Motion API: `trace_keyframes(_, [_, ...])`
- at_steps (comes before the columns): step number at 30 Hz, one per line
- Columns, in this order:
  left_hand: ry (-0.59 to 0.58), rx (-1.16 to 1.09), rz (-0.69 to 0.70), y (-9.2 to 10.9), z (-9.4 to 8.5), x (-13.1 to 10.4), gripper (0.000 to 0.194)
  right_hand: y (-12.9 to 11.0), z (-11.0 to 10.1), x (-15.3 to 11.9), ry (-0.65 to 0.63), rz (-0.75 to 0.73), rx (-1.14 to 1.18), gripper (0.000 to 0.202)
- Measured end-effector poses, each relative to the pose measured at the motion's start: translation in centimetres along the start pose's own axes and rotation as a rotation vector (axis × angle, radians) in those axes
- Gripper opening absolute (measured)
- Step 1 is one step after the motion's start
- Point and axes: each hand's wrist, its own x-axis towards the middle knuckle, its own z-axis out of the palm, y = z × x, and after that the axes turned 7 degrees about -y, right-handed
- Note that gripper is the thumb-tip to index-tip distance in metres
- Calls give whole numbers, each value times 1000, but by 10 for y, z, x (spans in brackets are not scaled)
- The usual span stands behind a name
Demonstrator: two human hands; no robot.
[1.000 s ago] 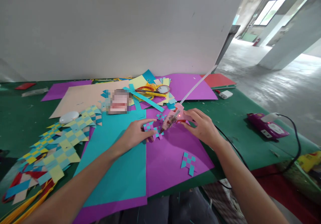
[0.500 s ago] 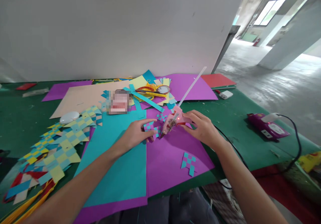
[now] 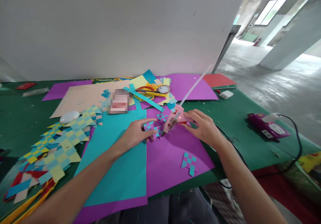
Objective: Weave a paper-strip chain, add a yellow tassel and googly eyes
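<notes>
Between the thumb and fingers of my left hand (image 3: 136,132) is a small woven paper piece (image 3: 149,126) in purple and teal checks. My right hand (image 3: 203,127) grips a pink hot glue gun (image 3: 175,117) by its handle, and a small red light glows on its side. From its back a long clear glue stick (image 3: 197,85) slants up to the right. The nozzle points down at the right edge of the held paper piece; I cannot tell whether they touch. Another checked paper piece (image 3: 189,163) lies to the lower right on purple paper (image 3: 173,170).
Teal paper (image 3: 117,170) lies under my left forearm. Woven yellow-and-blue strips (image 3: 67,142) pile up at left beside a white mouse-shaped object (image 3: 69,117). Scissors (image 3: 150,92) and scraps lie behind. A purple power strip (image 3: 268,127) with a black cable sits at right.
The glue gun has shifted slightly right, and its glue stick leans further right. My left hand and the paper piece it holds stay in place.
</notes>
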Motion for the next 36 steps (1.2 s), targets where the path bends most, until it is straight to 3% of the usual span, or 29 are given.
trace_keyframes(7, [0,-4,2,1,-1,0,61,2,0,-1,50,26,-69,23])
trace_keyframes(36, [0,-45,8,0,-1,0,63,4,-2,-3,37,61,-30,24])
